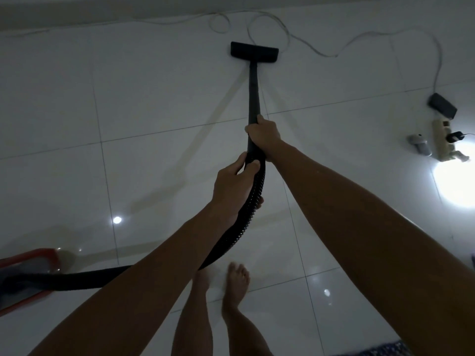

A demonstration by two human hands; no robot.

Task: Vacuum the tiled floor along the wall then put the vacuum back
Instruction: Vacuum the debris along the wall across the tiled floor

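Observation:
A black vacuum wand (253,88) runs forward from my hands to a flat black floor head (254,50) resting on the white tiled floor (154,98) close to the wall (77,9). My right hand (262,133) grips the wand's lower end. Just behind it, my left hand (232,186) holds the ribbed black hose (246,214) where it joins the wand. The hose curves down and left to the red and grey vacuum body (25,276) at the left edge. The room is dim.
Thin loose cables (270,27) lie coiled on the floor just beyond the floor head. At right sit a power strip (442,137), a black adapter (442,105) and a small grey object (420,144) beside a bright light patch. My bare feet (235,286) stand below.

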